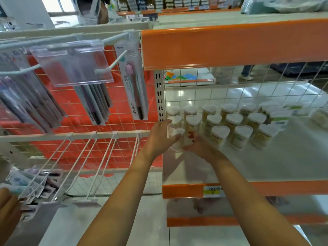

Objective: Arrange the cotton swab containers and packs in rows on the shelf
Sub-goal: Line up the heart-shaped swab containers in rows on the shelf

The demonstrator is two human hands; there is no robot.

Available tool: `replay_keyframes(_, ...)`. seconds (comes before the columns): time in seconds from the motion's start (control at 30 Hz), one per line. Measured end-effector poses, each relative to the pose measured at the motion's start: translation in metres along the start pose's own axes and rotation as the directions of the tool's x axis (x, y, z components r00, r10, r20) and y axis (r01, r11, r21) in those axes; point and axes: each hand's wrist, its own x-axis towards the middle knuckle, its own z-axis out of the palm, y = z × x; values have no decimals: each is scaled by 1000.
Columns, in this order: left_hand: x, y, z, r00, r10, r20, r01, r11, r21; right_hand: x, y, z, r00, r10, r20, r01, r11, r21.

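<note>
Several heart-lidded cotton swab containers [232, 120] stand in rows at the back of the white shelf [284, 157]. At the left end of the front row, both hands are on one clear container [177, 137]. My left hand [160, 137] grips it from the left, thumb across its front. My right hand [198, 144] holds its right side, with fingers also against the neighbouring container [190, 126]. Flat swab packs [280, 115] with green labels lie at the rows' right end, blurred.
An orange shelf edge [230, 45] overhangs the rows. A wire grid back panel [248, 89] closes the shelf behind. Left of the upright post [159, 96] hang toothbrush packs [132, 82] on white hooks. Another person's hand [7, 210] shows at the bottom left.
</note>
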Motion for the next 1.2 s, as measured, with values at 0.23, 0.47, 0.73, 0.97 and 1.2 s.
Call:
replay_keyframes(0.23, 3, 37, 0, 960, 273, -64, -260, 952, 162, -21, -13, -34, 995, -71, -66, 56, 977, -207)
replay_keyframes(0.47, 14, 80, 31, 914, 401, 63, -403, 879, 255, -42, -8, -76, 974, 34, -226, -137, 878, -458)
replay_keyframes(0.73, 20, 153, 81, 862, 465, 203, -495, 859, 135, -88, 27, -140, 937, 120, -328, -287, 798, -530)
replay_keyframes(0.97, 31, 225, 129, 793, 541, 281, -592, 794, 142, -121, 60, -203, 905, 165, -393, -354, 804, -477)
replay_keyframes(1.2, 31, 275, 183, 746, 546, 381, -619, 780, 94, -153, 91, -260, 874, 227, -430, -427, 781, -455)
